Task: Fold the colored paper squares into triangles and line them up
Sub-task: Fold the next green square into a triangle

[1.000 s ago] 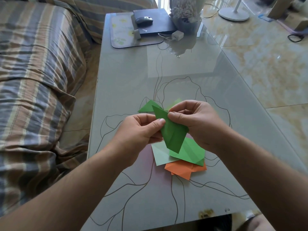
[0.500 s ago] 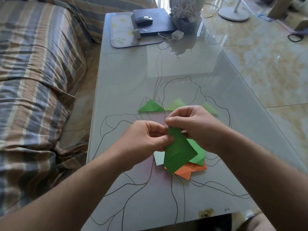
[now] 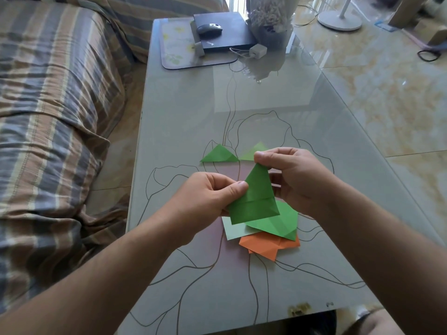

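The dark green paper (image 3: pixel 254 199) is being held up above the glass table (image 3: pixel 183 112), part-folded, with one point sticking upward; the left hand (image 3: pixel 205 197) is pinching its left edge between thumb and curled fingers, and the right hand (image 3: pixel 297 177) is pinching the top point between thumb and forefinger. Just below it a loose pile is lying flat on the table: another green sheet (image 3: pixel 278 223), a pale green sheet (image 3: pixel 235 232) poking out at the left, and orange paper (image 3: pixel 268 246) at the bottom, all overlapping. Beyond the hands a folded green triangle (image 3: pixel 219 154) is sitting on the table, and beside it a lighter green triangle (image 3: pixel 254 151) is showing, its right part hidden behind the right hand. At the far end a black mouse (image 3: pixel 209 29) is resting on a dark flat box (image 3: pixel 225 32), next to a floral mat (image 3: pixel 176 49) and a white charger (image 3: pixel 257 50); a striped sofa (image 3: pixel 53 105) is running along the table's left side.
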### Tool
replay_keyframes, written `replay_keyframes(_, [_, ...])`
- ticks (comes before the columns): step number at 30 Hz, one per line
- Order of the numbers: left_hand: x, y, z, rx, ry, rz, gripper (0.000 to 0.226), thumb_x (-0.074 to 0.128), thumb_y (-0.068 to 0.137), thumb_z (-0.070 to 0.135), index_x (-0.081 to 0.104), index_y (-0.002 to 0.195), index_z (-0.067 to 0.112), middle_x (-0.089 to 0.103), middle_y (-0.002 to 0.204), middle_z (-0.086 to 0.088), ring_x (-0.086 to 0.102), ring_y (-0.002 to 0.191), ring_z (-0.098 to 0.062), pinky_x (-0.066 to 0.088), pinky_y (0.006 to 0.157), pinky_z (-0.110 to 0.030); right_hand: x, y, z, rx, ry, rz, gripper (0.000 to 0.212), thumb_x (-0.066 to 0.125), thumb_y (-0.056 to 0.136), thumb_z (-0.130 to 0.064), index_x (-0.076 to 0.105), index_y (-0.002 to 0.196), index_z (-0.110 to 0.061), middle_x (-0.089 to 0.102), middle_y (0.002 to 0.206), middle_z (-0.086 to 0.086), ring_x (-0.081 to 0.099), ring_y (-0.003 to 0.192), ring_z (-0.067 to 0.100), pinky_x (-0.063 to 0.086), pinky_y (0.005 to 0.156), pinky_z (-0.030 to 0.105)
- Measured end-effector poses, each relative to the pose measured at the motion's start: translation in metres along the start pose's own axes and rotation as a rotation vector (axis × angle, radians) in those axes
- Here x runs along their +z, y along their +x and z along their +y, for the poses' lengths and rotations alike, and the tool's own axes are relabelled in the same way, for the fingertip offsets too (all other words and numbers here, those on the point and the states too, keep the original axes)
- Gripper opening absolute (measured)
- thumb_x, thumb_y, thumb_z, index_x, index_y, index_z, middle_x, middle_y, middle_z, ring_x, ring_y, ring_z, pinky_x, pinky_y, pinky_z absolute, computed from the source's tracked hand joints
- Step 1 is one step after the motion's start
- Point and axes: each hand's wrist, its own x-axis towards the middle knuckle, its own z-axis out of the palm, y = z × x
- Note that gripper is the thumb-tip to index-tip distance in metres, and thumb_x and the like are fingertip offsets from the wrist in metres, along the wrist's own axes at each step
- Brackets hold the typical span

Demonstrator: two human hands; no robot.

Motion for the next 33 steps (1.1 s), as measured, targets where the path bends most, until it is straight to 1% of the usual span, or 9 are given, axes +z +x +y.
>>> replay_keyframes(2, [-0.001,0.0,0.0,0.006,0.006,-0.002,0.02,0.066,0.099,0.021,0.077,0.096,0.004,0.08,0.095,-0.013,0.077,0.096,-0.031,0.061,0.093,-0.047,-0.001,0.0,-0.003,-0.001,0.019,-0.001,0.014,0.074,0.09,-0.013,0.064,0.081,-0.011,0.069,0.07,0.007,0.067,0.063,0.023,0.056,0.071,0.039])
replay_keyframes(6, [-0.003,0.001,0.0,0.018,-0.006,0.003,0.021,0.066,0.098,0.023,0.078,0.094,0.005,0.079,0.097,-0.015,0.075,0.1,-0.037,0.058,0.098,-0.053,-0.004,0.002,-0.006,-0.011,0.038,0.024,0.012,0.074,0.092,-0.014,0.066,0.083,-0.011,0.068,0.072,0.006,0.065,0.069,0.026,0.055,0.081,0.045])
replay_keyframes(8, [-0.004,0.0,-0.001,0.015,-0.008,-0.002,0.022,0.066,0.098,0.023,0.078,0.095,0.005,0.079,0.098,-0.016,0.073,0.101,-0.04,0.057,0.098,-0.054,-0.006,0.003,-0.006,-0.016,0.027,0.039,0.013,0.074,0.092,-0.015,0.066,0.083,-0.011,0.068,0.074,0.007,0.064,0.072,0.027,0.054,0.081,0.045])
replay_keyframes(13, [-0.004,0.002,0.0,0.017,0.007,0.018,0.019,0.068,0.096,0.024,0.079,0.092,0.009,0.079,0.094,-0.015,0.071,0.088,-0.029,0.06,0.094,-0.051,-0.006,0.004,-0.005,-0.027,0.028,0.051,0.012,0.073,0.093,-0.016,0.065,0.085,-0.011,0.069,0.075,0.006,0.064,0.074,0.029,0.054,0.082,0.046])
replay_keyframes(16, [-0.006,0.003,-0.001,0.027,0.009,0.048,0.019,0.068,0.097,0.024,0.078,0.093,0.008,0.078,0.096,-0.018,0.071,0.089,-0.033,0.059,0.094,-0.055,-0.005,0.003,-0.003,-0.026,0.039,0.028,0.012,0.073,0.094,-0.021,0.068,0.097,-0.011,0.07,0.082,0.007,0.064,0.083,0.033,0.054,0.087,0.049])
replay_keyframes(18, [-0.007,0.003,-0.003,0.032,0.009,0.07,0.018,0.068,0.098,0.022,0.077,0.095,0.007,0.078,0.096,-0.017,0.073,0.098,-0.039,0.058,0.096,-0.057,-0.005,0.001,-0.002,-0.003,0.037,-0.017,0.024,0.073,0.092,-0.028,0.069,0.111,-0.014,0.072,0.088,0.008,0.065,0.086,0.034,0.055,0.083,0.046])
replay_keyframes(22, [-0.009,0.004,-0.005,0.055,0.047,0.115,0.014,0.069,0.099,0.021,0.079,0.097,0.012,0.079,0.096,-0.014,0.073,0.101,-0.041,0.058,0.095,-0.058,0.0,-0.004,0.003,0.068,-0.05,-0.12,0.045,0.077,0.079,-0.034,0.067,0.119,-0.016,0.074,0.096,0.007,0.071,0.08,0.024,0.053,0.07,0.036])
replay_keyframes(26, [-0.008,0.004,-0.006,0.063,0.06,0.118,0.014,0.069,0.099,0.024,0.079,0.097,0.015,0.078,0.096,-0.014,0.072,0.1,-0.041,0.058,0.093,-0.059,0.007,-0.007,0.015,0.096,-0.168,-0.151,0.011,0.075,0.091,-0.022,0.068,0.098,-0.018,0.071,0.086,0.0,0.069,0.081,0.015,0.05,0.073,0.035])
replay_keyframes(33, [-0.003,0.003,-0.006,0.122,0.024,0.102,0.022,0.069,0.085,0.034,0.075,0.087,0.012,0.073,0.094,-0.026,0.068,0.098,-0.049,0.056,0.091,-0.063,0.012,-0.008,0.016,0.068,-0.153,-0.133,0.01,0.073,0.09,-0.013,0.066,0.086,-0.018,0.067,0.081,0.003,0.065,0.08,0.018,0.048,0.069,0.032])
